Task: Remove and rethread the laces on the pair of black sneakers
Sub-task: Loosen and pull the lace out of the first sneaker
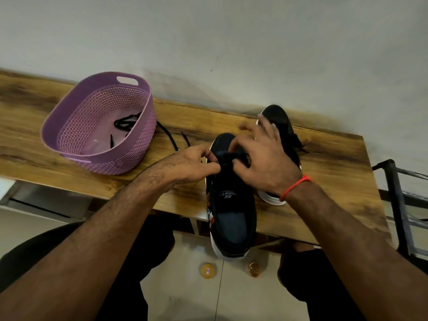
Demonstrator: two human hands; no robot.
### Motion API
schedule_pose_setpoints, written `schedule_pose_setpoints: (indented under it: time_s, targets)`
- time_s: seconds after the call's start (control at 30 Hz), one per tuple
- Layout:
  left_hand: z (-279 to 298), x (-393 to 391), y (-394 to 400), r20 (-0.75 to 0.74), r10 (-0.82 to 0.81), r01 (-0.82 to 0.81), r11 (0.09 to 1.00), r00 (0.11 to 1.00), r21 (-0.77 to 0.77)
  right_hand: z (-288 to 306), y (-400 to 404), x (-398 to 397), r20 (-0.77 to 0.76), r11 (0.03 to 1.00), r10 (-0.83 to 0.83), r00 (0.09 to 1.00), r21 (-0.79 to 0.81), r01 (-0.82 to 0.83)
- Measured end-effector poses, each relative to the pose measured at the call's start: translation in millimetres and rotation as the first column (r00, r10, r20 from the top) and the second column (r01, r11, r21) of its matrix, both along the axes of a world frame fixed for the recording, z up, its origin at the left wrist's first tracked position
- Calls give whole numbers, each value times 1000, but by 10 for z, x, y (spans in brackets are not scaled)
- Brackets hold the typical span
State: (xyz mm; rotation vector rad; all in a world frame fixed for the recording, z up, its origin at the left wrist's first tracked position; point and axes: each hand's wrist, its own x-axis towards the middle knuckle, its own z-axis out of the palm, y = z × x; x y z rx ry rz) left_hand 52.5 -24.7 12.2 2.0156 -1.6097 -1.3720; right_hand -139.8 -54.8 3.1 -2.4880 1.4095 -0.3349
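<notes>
While both hands work at its throat:
Near shoe (231, 205): black knit, white sole.
Left hand (192, 164): pinches the lace (228, 157).
Right hand (261, 158): fingers curled on the lace.
Basket (76, 126): purple perforated plastic, oval.
Table (335, 163): wood-grain.

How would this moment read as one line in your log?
stage: lacing near sneaker | left hand: pinching lace | right hand: on lace area | basket: holds a lace

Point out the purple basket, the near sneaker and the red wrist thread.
purple basket (139, 144): head view, on its perforated right wall.
near sneaker (231, 218): head view, on the insole inside its opening.
red wrist thread (294, 186): head view, across the right wrist.
</notes>
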Motion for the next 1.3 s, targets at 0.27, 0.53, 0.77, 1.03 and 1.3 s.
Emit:
schedule_pose_setpoints:
  time_s: [0.27,0.53,0.77,1.03,1.3]
  targets:
    - [-21,14,-19,30,14,-14,1000,999,12,-148,80,134,-194,998,62,979,20,-59]
    - [-40,9,-47,262,-137,147,989,955,-20,164,-233,-191,403,907,-358,842,-65,417]
    - [-80,-9,-73,298,-190,203,979,935,-15,-44,36,74,-149,999,36,988,3,-36]
    - [-122,-7,-78,275,-186,196,980,943,-11,-91,24,77,-209,993,63,976,115,-39]
    - [-131,13,-77,289,-196,209,978,937,-17,2,-64,38,237,997,-81,968,10,81]
